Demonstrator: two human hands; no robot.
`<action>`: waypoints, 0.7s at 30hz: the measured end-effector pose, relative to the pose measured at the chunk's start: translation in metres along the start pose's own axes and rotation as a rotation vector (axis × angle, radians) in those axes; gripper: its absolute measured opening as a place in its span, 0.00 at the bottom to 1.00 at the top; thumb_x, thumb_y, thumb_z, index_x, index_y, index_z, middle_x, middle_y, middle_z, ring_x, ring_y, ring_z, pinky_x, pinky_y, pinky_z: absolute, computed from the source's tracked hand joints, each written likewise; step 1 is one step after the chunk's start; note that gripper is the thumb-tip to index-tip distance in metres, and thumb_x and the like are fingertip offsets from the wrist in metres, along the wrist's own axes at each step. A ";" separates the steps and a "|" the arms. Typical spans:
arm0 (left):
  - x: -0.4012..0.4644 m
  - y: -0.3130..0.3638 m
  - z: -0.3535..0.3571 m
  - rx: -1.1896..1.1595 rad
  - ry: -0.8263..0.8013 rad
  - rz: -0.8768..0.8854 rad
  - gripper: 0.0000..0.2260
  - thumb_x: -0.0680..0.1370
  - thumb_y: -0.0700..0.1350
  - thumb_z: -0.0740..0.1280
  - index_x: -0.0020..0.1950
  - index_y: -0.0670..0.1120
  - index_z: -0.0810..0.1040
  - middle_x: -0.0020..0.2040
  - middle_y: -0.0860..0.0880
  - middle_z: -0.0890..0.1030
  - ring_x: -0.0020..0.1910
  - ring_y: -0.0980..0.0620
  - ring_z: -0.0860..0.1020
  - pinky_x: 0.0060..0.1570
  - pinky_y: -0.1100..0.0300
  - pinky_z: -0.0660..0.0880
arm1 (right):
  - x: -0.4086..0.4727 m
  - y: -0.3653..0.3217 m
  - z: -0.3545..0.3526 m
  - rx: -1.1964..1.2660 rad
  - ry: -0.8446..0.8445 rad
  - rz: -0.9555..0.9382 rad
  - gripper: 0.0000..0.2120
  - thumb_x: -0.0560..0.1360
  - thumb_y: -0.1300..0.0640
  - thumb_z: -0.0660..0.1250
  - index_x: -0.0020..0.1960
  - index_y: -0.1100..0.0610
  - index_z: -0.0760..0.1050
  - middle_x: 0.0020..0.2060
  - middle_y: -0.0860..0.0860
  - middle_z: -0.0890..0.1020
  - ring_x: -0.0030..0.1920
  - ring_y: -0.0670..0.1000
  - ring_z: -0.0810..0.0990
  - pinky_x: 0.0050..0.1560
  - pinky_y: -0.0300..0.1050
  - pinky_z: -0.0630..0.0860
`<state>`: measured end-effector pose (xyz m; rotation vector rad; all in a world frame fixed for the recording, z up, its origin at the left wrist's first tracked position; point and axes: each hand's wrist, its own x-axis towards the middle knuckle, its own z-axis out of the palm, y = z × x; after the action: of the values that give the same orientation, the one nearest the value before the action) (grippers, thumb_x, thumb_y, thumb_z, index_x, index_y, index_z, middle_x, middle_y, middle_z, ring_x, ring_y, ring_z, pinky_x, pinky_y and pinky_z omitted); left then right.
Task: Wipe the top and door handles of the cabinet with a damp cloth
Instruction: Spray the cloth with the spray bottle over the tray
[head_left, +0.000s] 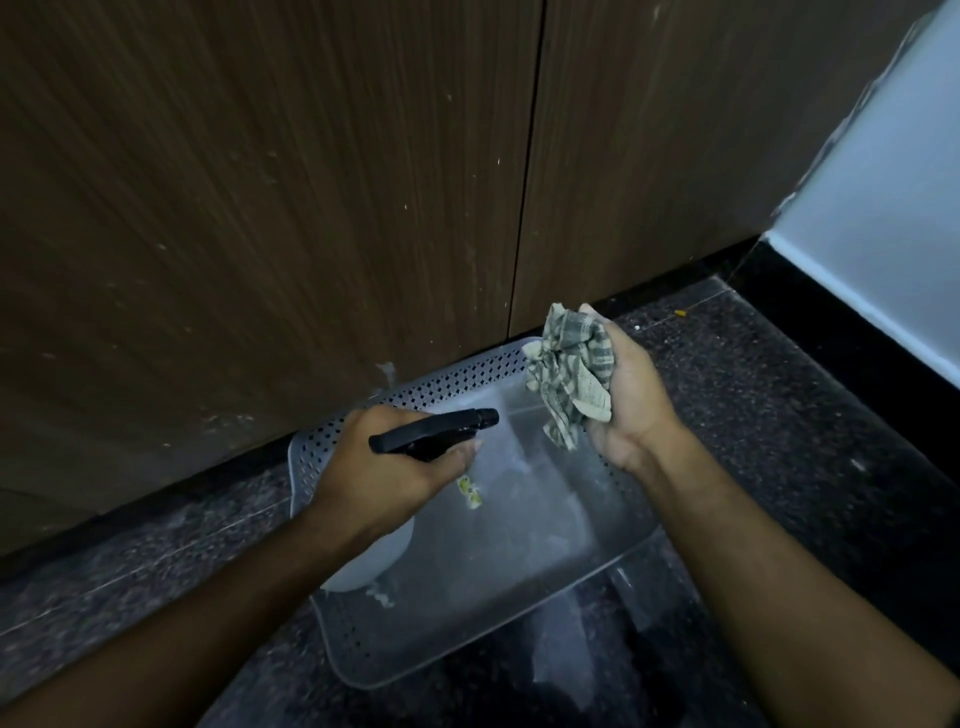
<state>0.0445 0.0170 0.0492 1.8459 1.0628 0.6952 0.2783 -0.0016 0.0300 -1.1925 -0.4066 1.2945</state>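
- Dark speckled stone flooring (779, 415) is running under everything, and a pale perforated plastic basket (363, 415) is sitting on it, its far edge close to the cabinet's foot.
- Over the basket, the left hand (384, 467) is gripping a spray bottle (434, 428), fingers curled round its black trigger head, nozzle aiming at the cloth.
- Just beside it, the right hand (631, 395) is bunching the checked cloth (569, 371), fingers curled round it.
- Risk, as I judge it: spray could be missing the wad and wetting the floor, or soaking the cloth until it drips.
- Behind, the brown cabinet doors (260, 208) are standing closed; neither handles nor top are showing, so wiping looks unstarted.
- To the right, a pale wall (883, 234) is meeting the black skirting.
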 end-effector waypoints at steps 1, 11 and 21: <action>-0.001 -0.001 0.000 0.000 0.014 -0.004 0.22 0.67 0.62 0.72 0.28 0.43 0.76 0.22 0.50 0.71 0.22 0.52 0.71 0.26 0.56 0.69 | 0.001 -0.001 0.000 -0.002 -0.001 -0.008 0.16 0.78 0.42 0.66 0.45 0.51 0.86 0.45 0.57 0.86 0.42 0.55 0.84 0.54 0.55 0.77; 0.003 0.004 0.000 -0.068 0.173 -0.067 0.14 0.72 0.46 0.75 0.29 0.43 0.79 0.23 0.44 0.74 0.21 0.56 0.71 0.23 0.61 0.68 | -0.002 0.009 -0.001 -0.022 -0.003 0.025 0.16 0.77 0.40 0.67 0.46 0.52 0.85 0.45 0.56 0.86 0.42 0.53 0.84 0.46 0.49 0.81; 0.009 0.009 -0.004 -0.143 0.096 -0.181 0.12 0.72 0.46 0.75 0.32 0.42 0.80 0.23 0.48 0.75 0.21 0.51 0.73 0.26 0.57 0.71 | -0.005 0.008 0.006 -0.038 0.036 0.032 0.19 0.79 0.41 0.67 0.55 0.56 0.84 0.56 0.65 0.84 0.51 0.60 0.81 0.61 0.60 0.77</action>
<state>0.0497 0.0244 0.0597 1.5864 1.1940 0.7375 0.2683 -0.0052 0.0277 -1.2573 -0.3888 1.2959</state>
